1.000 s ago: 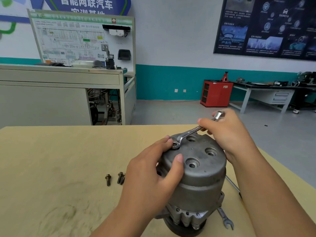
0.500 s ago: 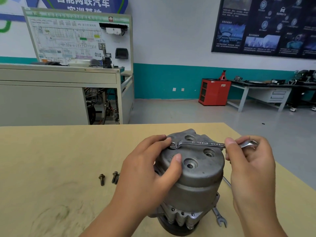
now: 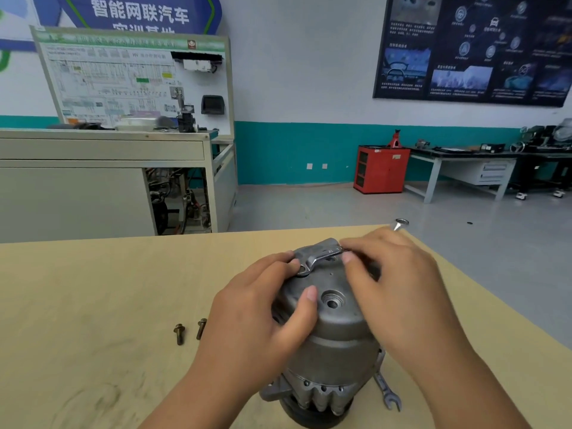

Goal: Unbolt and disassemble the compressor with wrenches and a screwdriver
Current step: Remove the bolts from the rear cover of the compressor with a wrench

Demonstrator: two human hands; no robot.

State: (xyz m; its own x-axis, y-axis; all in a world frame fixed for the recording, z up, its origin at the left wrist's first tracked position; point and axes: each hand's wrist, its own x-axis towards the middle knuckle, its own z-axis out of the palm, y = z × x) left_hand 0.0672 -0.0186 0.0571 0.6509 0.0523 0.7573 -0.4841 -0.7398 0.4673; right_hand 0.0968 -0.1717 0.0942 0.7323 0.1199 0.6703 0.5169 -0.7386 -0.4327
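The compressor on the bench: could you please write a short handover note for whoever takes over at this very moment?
Left hand grips the compressor by its top cover, steadying it upright on the table.
Right hand holds the wrench by its shank. The ring end sits at the cover's far left edge, apparently on a bolt.
Done: two loose bolts lie on the table left of the compressor.
A second wrench lies by the base on the right.
Left: probably back out that bolt and any others, then separate the housing.
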